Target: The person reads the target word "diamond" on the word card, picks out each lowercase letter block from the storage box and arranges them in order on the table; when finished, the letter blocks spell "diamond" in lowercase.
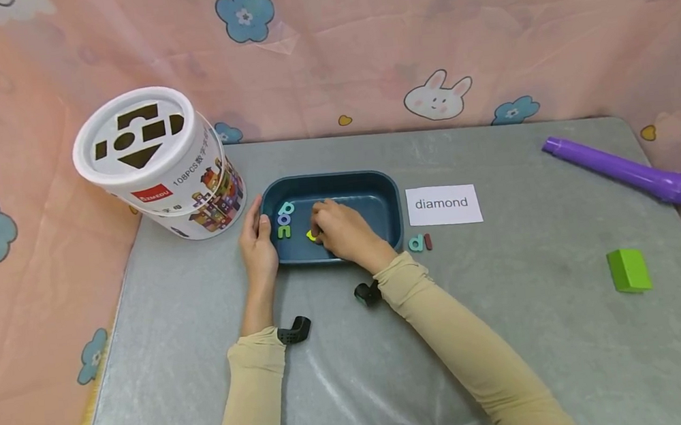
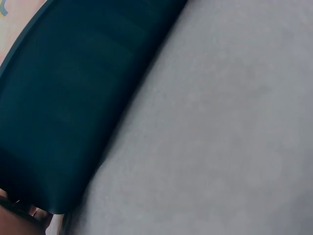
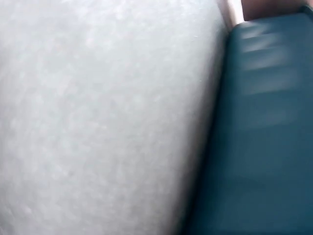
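A dark blue tray [image 1: 380, 202] lies on the table. Against its left end rests my left hand [image 1: 259, 251], fingers extended along the outer wall. My right hand [image 1: 345, 232] reaches inside, pinching a yellow letter piece [image 1: 310, 236] close to the tray floor; fingers hide most of that piece. To its left, inside the tray, a teal letter [image 1: 285, 208], a purple letter o [image 1: 284, 220] and a green letter n [image 1: 283, 232] form a column. Both wrist views mainly show the tray's outer wall [image 2: 73, 98] and table.
A white card [image 1: 444, 205] reading "diamond" lies right of the tray, above a teal letter d [image 1: 416, 243] and a dark red strip [image 1: 428, 241]. A white bucket [image 1: 158, 168] stands back left. A purple tube [image 1: 622, 169] and green block [image 1: 629, 271] lie at right.
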Action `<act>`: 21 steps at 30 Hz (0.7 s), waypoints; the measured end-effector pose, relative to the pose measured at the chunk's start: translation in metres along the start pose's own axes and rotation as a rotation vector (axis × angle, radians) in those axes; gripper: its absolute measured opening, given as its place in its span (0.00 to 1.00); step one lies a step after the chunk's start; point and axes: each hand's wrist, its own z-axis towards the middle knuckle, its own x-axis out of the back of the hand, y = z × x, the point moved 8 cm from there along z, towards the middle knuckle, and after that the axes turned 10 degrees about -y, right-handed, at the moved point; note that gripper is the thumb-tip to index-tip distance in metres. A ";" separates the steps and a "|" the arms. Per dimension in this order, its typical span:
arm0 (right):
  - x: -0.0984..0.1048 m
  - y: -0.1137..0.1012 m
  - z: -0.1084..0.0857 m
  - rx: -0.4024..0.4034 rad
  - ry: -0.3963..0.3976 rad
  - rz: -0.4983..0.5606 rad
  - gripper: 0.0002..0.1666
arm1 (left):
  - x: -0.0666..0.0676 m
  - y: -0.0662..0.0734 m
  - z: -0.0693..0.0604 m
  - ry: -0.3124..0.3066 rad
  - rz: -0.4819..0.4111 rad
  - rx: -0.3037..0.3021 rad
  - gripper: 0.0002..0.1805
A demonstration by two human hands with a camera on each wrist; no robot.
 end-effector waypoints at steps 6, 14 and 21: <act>0.008 0.006 -0.009 -0.008 0.007 0.174 0.05 | 0.000 -0.001 0.000 0.003 -0.005 0.012 0.25; 0.027 0.017 -0.032 0.042 0.107 0.427 0.09 | -0.001 -0.001 0.001 0.000 0.003 0.011 0.25; 0.052 0.041 -0.075 0.089 0.327 0.489 0.11 | -0.001 0.000 0.000 0.002 -0.009 -0.002 0.24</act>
